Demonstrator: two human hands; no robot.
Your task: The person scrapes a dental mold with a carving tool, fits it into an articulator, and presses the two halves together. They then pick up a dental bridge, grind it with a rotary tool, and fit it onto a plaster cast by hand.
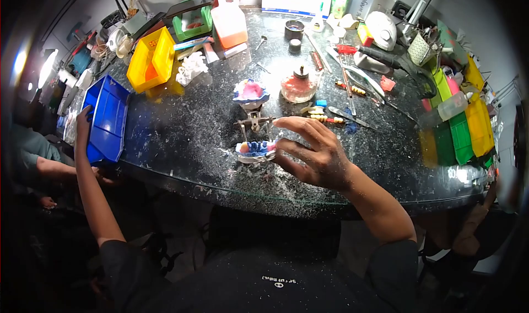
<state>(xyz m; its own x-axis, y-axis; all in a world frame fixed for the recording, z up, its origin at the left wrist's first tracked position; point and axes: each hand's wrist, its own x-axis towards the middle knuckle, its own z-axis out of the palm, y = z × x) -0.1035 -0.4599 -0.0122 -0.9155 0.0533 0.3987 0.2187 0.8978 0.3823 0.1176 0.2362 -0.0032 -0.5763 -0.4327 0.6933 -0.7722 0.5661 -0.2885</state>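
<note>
A metal dental articulator point(254, 122) lies opened out on the black worktop. One end carries a cast with pink and blue wax point(250, 91), the other a cast with a blue row along it point(255, 150). My right hand point(314, 153) curls at the articulator's right side, index finger at its crossbar and other fingertips by the nearer cast. My left hand point(84, 120) grips the outer side of a blue plastic bin point(107, 120), which is tilted at the table's left edge. Part of that hand's fingers is hidden by the bin.
Behind the articulator stands a glass spirit burner point(299, 85). Yellow bin point(151, 59), green bin point(192, 23) and a jug of pink liquid point(228, 23) stand back left. Wax knife point(352, 117) and other tools lie right. Another person's arm point(55, 167) is at far left.
</note>
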